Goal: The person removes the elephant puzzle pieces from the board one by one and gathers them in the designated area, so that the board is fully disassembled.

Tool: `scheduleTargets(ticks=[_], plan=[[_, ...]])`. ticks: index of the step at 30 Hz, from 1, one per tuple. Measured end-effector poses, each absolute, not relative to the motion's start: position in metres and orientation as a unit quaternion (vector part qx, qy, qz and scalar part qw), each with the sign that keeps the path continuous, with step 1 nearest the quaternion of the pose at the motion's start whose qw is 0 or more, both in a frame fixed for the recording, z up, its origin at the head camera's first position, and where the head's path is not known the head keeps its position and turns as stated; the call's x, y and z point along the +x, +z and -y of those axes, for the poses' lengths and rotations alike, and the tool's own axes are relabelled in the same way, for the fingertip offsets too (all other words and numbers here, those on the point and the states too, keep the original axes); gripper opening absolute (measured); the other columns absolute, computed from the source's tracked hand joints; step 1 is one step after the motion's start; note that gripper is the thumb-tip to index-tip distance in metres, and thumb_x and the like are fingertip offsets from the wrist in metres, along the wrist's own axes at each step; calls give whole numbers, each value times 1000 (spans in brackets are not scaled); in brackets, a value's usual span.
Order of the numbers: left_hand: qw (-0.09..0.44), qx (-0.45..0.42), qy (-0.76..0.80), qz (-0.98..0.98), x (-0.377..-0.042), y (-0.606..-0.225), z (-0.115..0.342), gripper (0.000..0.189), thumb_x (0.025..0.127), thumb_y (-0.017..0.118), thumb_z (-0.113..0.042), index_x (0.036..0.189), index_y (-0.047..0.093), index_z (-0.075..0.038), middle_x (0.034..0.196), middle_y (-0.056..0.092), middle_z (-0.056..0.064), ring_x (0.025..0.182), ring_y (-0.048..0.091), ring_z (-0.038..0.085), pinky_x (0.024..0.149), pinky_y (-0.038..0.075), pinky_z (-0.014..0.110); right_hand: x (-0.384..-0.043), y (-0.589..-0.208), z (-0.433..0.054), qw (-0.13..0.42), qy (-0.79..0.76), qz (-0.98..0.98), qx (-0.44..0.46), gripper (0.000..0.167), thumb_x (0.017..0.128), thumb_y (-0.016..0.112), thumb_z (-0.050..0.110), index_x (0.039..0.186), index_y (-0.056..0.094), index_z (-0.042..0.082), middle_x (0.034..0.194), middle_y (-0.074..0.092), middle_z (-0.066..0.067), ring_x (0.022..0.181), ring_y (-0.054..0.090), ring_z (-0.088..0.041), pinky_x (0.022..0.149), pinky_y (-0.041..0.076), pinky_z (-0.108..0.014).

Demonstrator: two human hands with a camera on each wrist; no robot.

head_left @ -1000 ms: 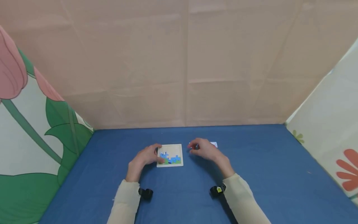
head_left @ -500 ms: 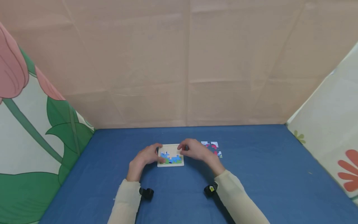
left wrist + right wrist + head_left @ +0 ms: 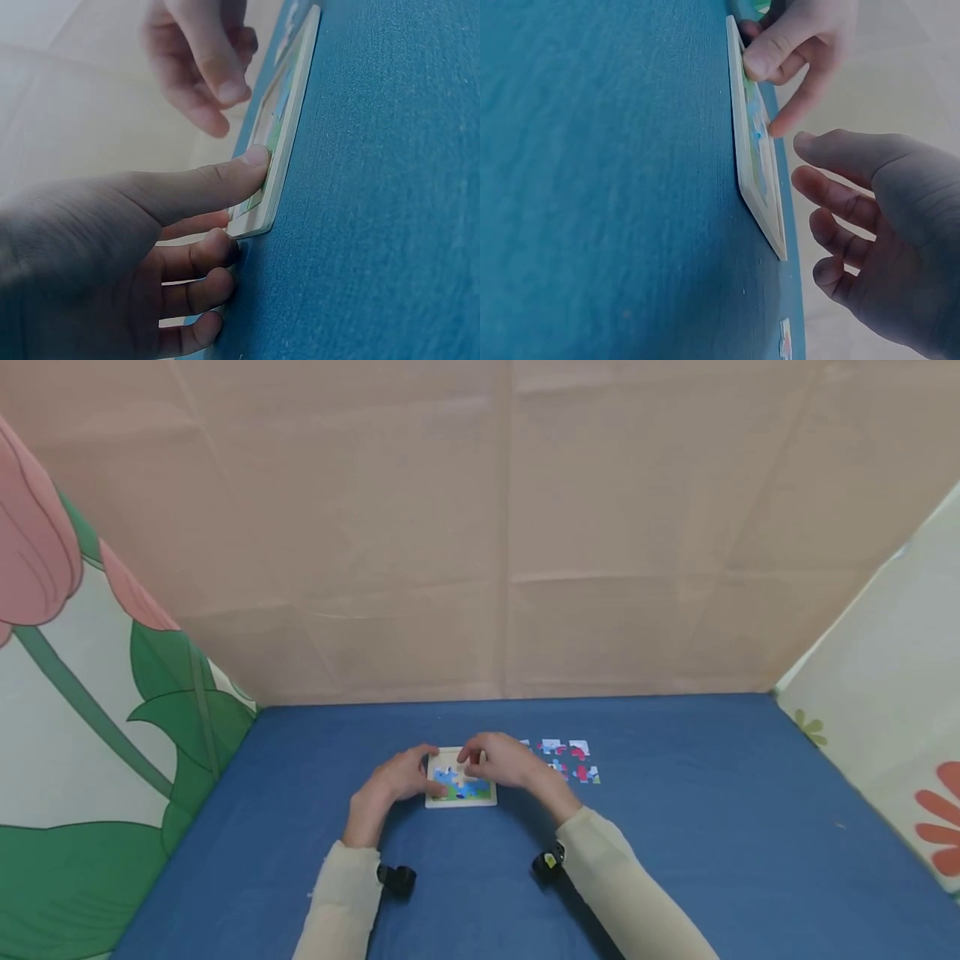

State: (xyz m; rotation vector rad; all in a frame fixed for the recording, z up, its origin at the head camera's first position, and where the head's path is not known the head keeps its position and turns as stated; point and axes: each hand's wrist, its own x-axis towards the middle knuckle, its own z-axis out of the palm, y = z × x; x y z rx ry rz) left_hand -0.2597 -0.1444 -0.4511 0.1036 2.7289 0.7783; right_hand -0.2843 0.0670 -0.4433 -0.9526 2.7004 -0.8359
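A square wooden jigsaw puzzle board point(image 3: 459, 803) lies on the blue tabletop, with blue and green pieces filling its nearer part. My left hand point(image 3: 401, 777) grips its left side, thumb on the near corner and index finger at the far one. In the left wrist view the thumb point(image 3: 251, 157) presses over the rim, other fingers bent beside the edge. Over the board's far right part hovers my right hand point(image 3: 495, 758), fingers loosely bent. A gap shows between its thumb point(image 3: 817, 148) and index finger in the right wrist view, with nothing visible between them.
Several loose jigsaw pieces point(image 3: 579, 749) with white, red and blue print lie right of the board, partly behind the right hand. A beige sheet point(image 3: 375, 568) rises behind the blue tabletop point(image 3: 675, 827). Printed panels stand at both sides.
My right hand has moved left from the loose pieces to over the board, uncovering more of those pieces. The left hand keeps its hold on the board.
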Motion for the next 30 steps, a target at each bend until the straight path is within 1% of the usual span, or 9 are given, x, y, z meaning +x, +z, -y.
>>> scheduleTargets(ticks=[5,10,19,26,30], plan=[[154,40,272,-949,-261,-452,145,74,79,83,-39,142,52,-16,85,58,5,74,52,20,66,36,34,-289,-443,-62,95,-260,-905,-322,19,93,69,16,111,73,13,90,67,2,76,57,-10,70,48,-29],[150,42,276,-948,-262,-454,146,75,79,84,-39,142,52,-16,86,58,5,76,52,20,66,37,34,-294,-446,-58,106,-246,-904,-332,21,93,68,16,113,73,14,90,67,2,76,57,-11,69,47,-28],[151,41,280,-947,-261,-453,146,75,79,84,-38,142,52,-15,87,58,5,78,53,20,68,38,35,-301,-454,-56,131,-262,-897,-330,24,91,72,17,115,73,18,93,65,2,80,57,-12,71,47,-28],[153,40,277,-948,-260,-451,144,74,79,83,-37,143,52,-16,89,59,5,80,53,20,69,39,36,-302,-456,-55,146,-265,-893,-333,26,93,70,17,119,72,18,92,65,1,79,57,-14,69,46,-29],[152,38,280,-947,-260,-450,144,74,79,84,-36,143,52,-15,90,59,5,81,54,21,71,40,37,-301,-455,-52,142,-264,-893,-334,24,92,70,15,116,73,17,90,64,2,78,56,-14,70,45,-29]])
